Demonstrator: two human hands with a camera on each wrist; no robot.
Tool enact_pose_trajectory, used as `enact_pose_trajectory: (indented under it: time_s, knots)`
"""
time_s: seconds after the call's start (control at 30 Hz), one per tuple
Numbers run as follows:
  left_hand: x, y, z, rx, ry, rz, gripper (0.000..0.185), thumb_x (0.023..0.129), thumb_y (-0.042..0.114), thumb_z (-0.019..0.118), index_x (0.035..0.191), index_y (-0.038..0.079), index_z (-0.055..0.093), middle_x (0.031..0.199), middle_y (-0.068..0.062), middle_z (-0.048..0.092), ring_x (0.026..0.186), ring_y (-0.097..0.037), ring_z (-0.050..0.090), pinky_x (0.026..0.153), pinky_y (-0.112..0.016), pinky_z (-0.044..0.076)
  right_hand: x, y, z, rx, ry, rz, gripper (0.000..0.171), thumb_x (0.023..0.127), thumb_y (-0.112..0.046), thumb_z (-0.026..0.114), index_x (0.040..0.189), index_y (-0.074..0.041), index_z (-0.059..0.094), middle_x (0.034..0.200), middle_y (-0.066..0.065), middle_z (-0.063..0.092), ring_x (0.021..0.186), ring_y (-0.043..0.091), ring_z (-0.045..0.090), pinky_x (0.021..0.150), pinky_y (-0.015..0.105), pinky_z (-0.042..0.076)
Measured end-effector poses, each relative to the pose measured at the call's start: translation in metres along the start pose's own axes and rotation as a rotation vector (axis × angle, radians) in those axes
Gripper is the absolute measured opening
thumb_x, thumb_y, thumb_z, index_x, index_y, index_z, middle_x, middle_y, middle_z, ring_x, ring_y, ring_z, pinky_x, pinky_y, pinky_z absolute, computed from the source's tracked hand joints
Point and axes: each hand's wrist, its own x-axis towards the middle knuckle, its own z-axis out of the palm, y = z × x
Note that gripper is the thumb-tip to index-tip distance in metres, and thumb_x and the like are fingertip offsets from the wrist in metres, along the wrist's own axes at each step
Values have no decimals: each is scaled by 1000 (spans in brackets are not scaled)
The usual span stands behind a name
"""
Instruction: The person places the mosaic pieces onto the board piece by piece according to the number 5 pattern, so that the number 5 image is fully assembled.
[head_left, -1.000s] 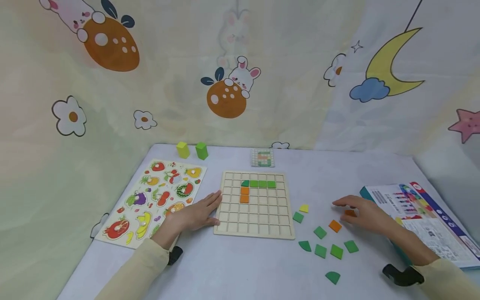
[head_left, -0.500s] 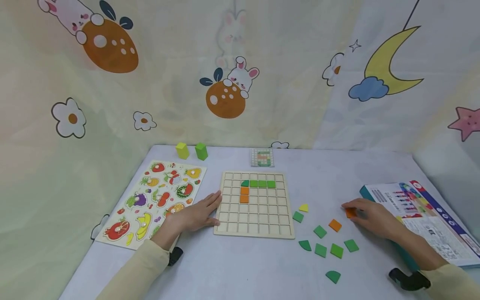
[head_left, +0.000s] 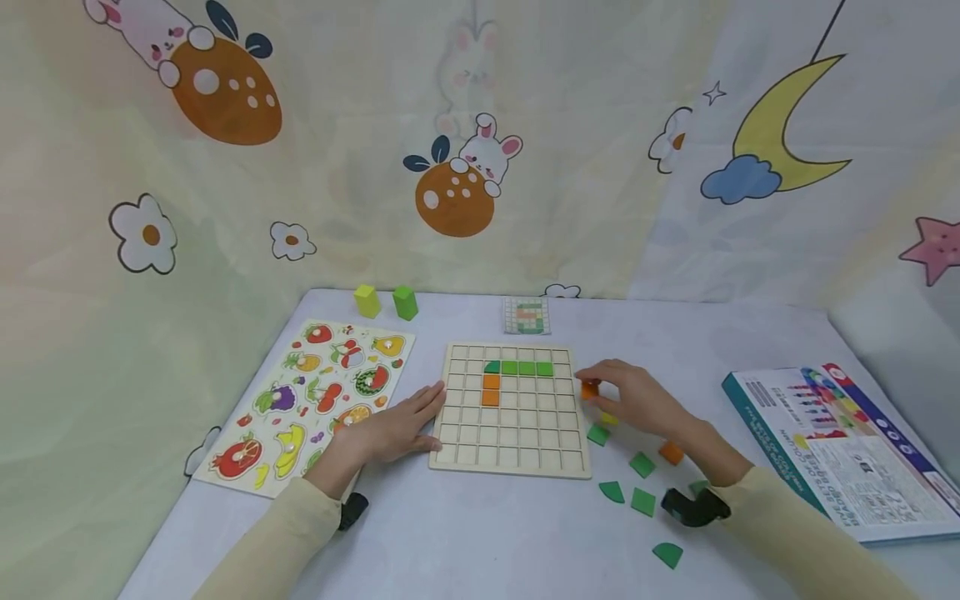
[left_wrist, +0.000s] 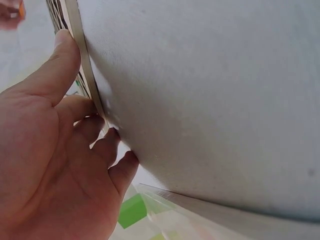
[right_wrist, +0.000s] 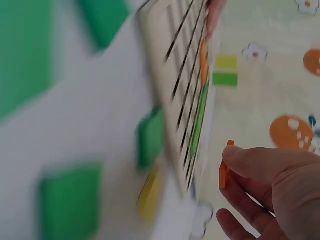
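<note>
My right hand point(head_left: 645, 404) pinches an orange square tile point(head_left: 589, 390) between thumb and fingers, just off the right edge of a wooden grid board point(head_left: 510, 437). The right wrist view shows this orange tile point(right_wrist: 226, 167) held on edge by the thumb. Set in the board's upper cells are a row of green tiles point(head_left: 527, 368), its left one with a rounded corner, and two orange tiles point(head_left: 491, 390) below its left end. My left hand point(head_left: 397, 429) rests at the board's left edge, its fingers extended; the left wrist view shows thumb and fingertips against that edge.
Right of the board lie several loose green tiles point(head_left: 642, 502), an orange tile point(head_left: 671, 452) and a yellow piece point(head_left: 609, 418), some partly hidden by my right arm. A fruit puzzle board point(head_left: 303, 400) is at left, a box point(head_left: 862, 467) at right, a pattern card point(head_left: 527, 316) and two blocks point(head_left: 405, 303) behind.
My right hand took hold of the orange tile near the box and carried it left to the board's right edge. The left hand and the board have stayed put.
</note>
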Motion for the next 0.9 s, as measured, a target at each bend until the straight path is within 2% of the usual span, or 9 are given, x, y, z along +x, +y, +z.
enact_pose_trajectory:
  time_s: [0.17, 0.37, 0.53, 0.63, 0.9]
  knots:
    - [0, 1, -1, -3, 1, -8, 85, 93, 48, 55, 157, 16, 10, 165, 1, 2, 153, -22, 7, 120, -43, 23, 38, -40, 28, 43, -77, -37, 39, 86, -12, 73, 124, -8, 66, 110, 3, 67, 97, 18, 58, 87, 35, 53]
    - [1, 2, 0, 5, -6, -2, 85, 93, 49, 55, 157, 16, 10, 165, 0, 2, 152, -22, 7, 120, -43, 24, 62, -62, 54, 9, -120, -74, 34, 87, -12, 71, 121, -10, 68, 112, 3, 68, 99, 17, 60, 85, 33, 53]
    - [1, 4, -2, 18, -1, -6, 84, 94, 47, 55, 157, 15, 11, 165, -1, 4, 152, -23, 8, 120, -44, 24, 68, -66, 61, -16, -125, -60, 32, 88, -13, 70, 120, -12, 69, 120, 4, 68, 115, 23, 59, 98, 39, 50]
    - [1, 3, -3, 19, 3, -1, 83, 94, 48, 54, 157, 14, 12, 165, -1, 4, 152, -24, 8, 120, -44, 25, 69, -66, 63, -21, -127, -59, 32, 88, -13, 70, 120, -12, 69, 121, 5, 67, 119, 25, 57, 102, 41, 47]
    - [2, 1, 0, 12, 5, 5, 84, 93, 48, 55, 157, 13, 12, 165, -3, 4, 152, -25, 8, 120, -45, 24, 64, -63, 61, -16, -119, -71, 33, 88, -14, 71, 121, -12, 69, 119, 5, 67, 114, 23, 60, 98, 39, 50]
